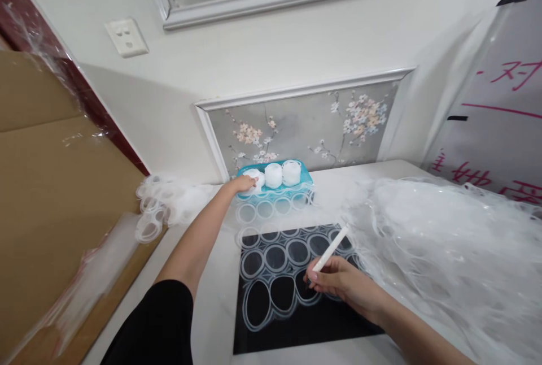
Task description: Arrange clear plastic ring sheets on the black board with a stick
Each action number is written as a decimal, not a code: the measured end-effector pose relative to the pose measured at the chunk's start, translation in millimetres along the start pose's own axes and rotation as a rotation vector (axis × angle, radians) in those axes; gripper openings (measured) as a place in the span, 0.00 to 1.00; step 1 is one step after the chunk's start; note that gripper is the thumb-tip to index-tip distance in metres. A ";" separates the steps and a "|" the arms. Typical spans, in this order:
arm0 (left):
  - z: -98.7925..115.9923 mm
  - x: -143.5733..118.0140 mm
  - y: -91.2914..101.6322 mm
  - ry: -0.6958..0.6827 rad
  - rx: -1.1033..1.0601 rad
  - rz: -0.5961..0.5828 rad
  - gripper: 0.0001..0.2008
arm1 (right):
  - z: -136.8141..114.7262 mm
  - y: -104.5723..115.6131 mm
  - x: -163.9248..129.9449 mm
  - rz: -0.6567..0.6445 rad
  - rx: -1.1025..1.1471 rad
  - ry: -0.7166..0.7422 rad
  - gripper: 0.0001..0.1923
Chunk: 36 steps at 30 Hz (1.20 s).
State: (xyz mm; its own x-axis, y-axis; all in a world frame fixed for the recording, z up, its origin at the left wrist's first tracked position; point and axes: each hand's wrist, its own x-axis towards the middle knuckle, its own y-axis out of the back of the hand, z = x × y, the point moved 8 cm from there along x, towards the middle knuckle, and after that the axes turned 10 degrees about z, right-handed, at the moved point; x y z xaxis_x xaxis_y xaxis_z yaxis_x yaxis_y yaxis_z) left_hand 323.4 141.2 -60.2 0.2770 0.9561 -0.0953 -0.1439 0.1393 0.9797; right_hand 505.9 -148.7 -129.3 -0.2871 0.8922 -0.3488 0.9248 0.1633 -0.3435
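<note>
Seen from the head camera, looking down, a person works on a pale counter with both arms stretched forward. At the far middle, against a flower-panelled wall, stands a teal tray holding a row of white round bundles. The left hand reaches into it, fingers curled against the leftmost bundle; whether they pinch it or only rest there cannot be told. Nearer, a black board lies flat beneath a clear sheet of joined rings, whose rows run from the board over the bare counter towards the tray. The right hand grips a slim white pen-like tool, slanted, its dark tip low at the third ring of the nearest row; whether it touches is unclear. The first two rings of that row look blacker inside than the farther ones. Crumpled ring film heaps up on the right, with a smaller pile on the left. To do this well, the tip should probably stay low and controlled beside its ring, with the sheet kept flat and square on the board, since the right-hand heap presses close and could drag it. The left hand would best handle the bundle lightly, leaving its neighbours undisturbed.
</note>
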 end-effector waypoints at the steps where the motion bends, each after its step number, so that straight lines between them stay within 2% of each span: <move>1: -0.6 0.1 -0.6 0.001 0.008 -0.006 0.15 | 0.5 0.2 -0.1 -0.001 0.000 -0.001 0.14; 11: -6.0 13.2 0.8 -0.033 0.055 0.006 0.14 | 1.0 2.1 0.4 0.025 -0.061 0.006 0.17; 23: -10.1 14.2 -2.8 -0.067 -0.160 0.074 0.15 | 2.5 3.0 1.4 0.054 -0.109 0.004 0.20; 29: -15.6 19.5 -7.0 -0.062 -0.248 0.063 0.17 | 1.6 1.6 1.2 0.052 -0.085 0.009 0.21; 36: -15.5 18.7 -7.3 -0.053 -0.235 0.083 0.14 | 3.8 2.3 2.6 0.036 -0.077 0.023 0.20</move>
State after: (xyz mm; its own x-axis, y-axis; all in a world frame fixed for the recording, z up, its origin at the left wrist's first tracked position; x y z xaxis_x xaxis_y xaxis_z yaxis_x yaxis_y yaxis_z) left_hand 314.8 162.0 -71.9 0.3037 0.9528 -0.0010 -0.3838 0.1232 0.9152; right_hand 506.3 -147.6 -134.3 -0.2484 0.9072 -0.3394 0.9511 0.1620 -0.2631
